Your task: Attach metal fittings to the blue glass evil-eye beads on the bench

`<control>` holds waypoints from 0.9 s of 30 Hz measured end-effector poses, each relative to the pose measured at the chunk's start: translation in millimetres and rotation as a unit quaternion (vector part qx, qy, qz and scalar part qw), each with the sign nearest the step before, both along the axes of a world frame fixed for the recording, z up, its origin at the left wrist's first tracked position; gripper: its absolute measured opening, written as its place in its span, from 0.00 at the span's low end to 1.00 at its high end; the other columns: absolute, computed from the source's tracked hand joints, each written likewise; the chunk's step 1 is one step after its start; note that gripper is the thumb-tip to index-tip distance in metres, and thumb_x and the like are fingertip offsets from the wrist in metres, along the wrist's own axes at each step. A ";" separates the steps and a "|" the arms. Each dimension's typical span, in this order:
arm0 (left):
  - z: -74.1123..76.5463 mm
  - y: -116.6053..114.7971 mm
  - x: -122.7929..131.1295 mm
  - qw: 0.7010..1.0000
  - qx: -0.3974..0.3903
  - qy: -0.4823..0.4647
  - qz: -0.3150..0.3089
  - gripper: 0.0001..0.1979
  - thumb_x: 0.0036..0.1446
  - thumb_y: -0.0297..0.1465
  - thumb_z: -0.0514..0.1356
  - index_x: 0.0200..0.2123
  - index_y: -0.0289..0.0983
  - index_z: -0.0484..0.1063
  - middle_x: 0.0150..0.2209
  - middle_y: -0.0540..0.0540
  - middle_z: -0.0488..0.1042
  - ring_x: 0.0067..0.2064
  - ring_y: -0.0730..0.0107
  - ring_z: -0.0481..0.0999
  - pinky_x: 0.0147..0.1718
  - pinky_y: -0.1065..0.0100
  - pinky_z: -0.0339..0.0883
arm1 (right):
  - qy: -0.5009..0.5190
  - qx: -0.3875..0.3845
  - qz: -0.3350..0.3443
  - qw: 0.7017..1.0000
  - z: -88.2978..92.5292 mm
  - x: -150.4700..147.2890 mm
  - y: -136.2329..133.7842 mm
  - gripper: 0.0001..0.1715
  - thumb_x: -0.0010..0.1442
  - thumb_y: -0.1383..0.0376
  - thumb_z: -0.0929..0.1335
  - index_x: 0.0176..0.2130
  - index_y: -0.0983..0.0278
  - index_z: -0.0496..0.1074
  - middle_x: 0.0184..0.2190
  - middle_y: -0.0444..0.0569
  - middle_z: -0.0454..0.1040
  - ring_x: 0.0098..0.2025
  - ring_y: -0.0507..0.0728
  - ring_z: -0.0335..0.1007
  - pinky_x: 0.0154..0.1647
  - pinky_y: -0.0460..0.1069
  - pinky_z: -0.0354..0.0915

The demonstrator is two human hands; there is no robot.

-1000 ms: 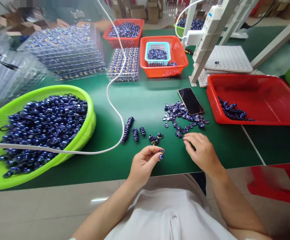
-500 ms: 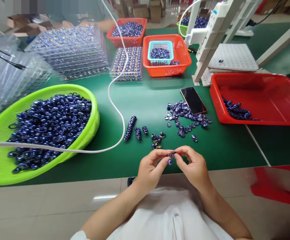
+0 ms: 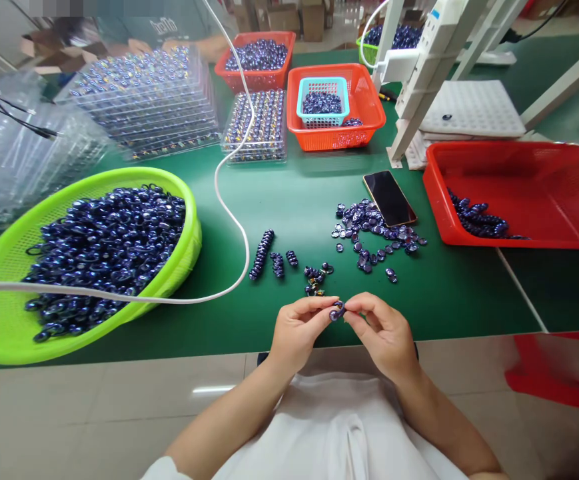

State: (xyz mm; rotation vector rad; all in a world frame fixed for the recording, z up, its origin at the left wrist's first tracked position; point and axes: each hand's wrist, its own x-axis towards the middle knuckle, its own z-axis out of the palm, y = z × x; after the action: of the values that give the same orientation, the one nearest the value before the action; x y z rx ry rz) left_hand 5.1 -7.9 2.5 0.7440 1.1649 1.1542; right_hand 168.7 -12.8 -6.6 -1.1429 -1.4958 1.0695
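Observation:
A small shiny dark-blue ring [image 3: 337, 311] with a rounded bead-like front is pinched between my two hands, just above the table's near edge. My left hand [image 3: 296, 331] grips its left side with thumb and forefinger. From the right, my right hand [image 3: 384, 333] closes thumb and forefinger on its other side; whether a second small piece is there I cannot tell. Just beyond my fingertips lies a little cluster of blue and gold pieces [image 3: 314, 283]. Farther right are many loose dark-blue round caps [image 3: 364, 223], and to the left stand short rows of stacked rings [image 3: 262, 255].
A lime-green basket [image 3: 196, 230] heaped with rings is at left, with a white cable [image 3: 242, 267] crossing it. A phone [image 3: 390, 198] touches the caps. A red basket [image 3: 559, 200] stands right; clear trays [image 3: 139, 107] are stacked behind. Another person [image 3: 169, 33] is across the table.
The ring has turned in my fingers and its open loop now shows more. My hands have stayed close together; the whole view has shifted slightly.

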 end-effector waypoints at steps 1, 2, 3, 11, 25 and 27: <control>1.5 -0.1 -0.6 1.000 0.005 0.012 -0.002 0.10 0.46 0.34 0.73 0.33 0.38 0.84 0.34 0.43 0.84 0.36 0.63 0.83 0.38 0.66 0.78 | -0.002 -0.006 -0.004 1.000 0.1 -0.2 -0.4 0.04 0.64 0.64 0.69 0.41 0.58 0.74 0.36 0.46 0.77 0.37 0.54 0.75 0.38 0.47 0.72; 2.7 -0.3 -1.0 1.000 0.013 0.022 -0.003 0.10 0.46 0.34 0.73 0.33 0.38 0.84 0.34 0.43 0.85 0.36 0.62 0.83 0.38 0.65 0.78 | -0.002 -0.012 -0.007 1.000 0.4 -0.5 -0.7 0.04 0.64 0.64 0.69 0.41 0.58 0.74 0.36 0.46 0.77 0.36 0.54 0.75 0.38 0.47 0.73; 3.5 -0.6 -1.5 0.999 0.022 0.031 -0.004 0.10 0.47 0.34 0.73 0.34 0.38 0.84 0.34 0.43 0.85 0.36 0.62 0.83 0.38 0.65 0.78 | -0.003 -0.018 -0.008 1.000 0.8 -0.7 -0.9 0.04 0.64 0.63 0.69 0.41 0.59 0.74 0.36 0.46 0.77 0.36 0.54 0.75 0.37 0.47 0.73; 3.0 -3.6 -3.7 0.983 0.151 0.103 -0.020 0.07 0.56 0.27 0.67 0.38 0.41 0.84 0.35 0.46 0.84 0.35 0.67 0.81 0.37 0.69 0.76 | -0.012 -0.014 -0.005 1.000 5.5 -1.4 1.1 0.05 0.65 0.64 0.68 0.41 0.59 0.75 0.35 0.46 0.78 0.35 0.53 0.75 0.36 0.47 0.72; -2.8 -8.7 -5.5 0.961 0.234 0.142 -0.048 0.10 0.56 0.25 0.67 0.41 0.39 0.81 0.36 0.44 0.82 0.36 0.66 0.79 0.38 0.67 0.73 | -0.063 0.055 -0.014 0.996 0.5 -2.1 -2.2 0.12 0.65 0.69 0.68 0.48 0.58 0.74 0.37 0.46 0.77 0.38 0.53 0.75 0.40 0.47 0.72; -3.0 -8.4 -5.4 0.963 0.224 0.141 -0.052 0.07 0.58 0.25 0.66 0.40 0.38 0.80 0.36 0.45 0.81 0.36 0.68 0.79 0.38 0.69 0.73 | -0.037 0.030 0.010 0.999 -0.3 -2.8 -2.2 0.12 0.65 0.68 0.68 0.49 0.58 0.74 0.39 0.47 0.76 0.39 0.54 0.75 0.41 0.48 0.72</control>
State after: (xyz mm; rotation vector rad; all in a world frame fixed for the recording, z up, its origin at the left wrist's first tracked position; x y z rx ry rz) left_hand -0.3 -16.3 -0.5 1.3367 1.0896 1.2664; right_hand 165.8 -15.0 -6.9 -1.1386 -1.5903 0.9977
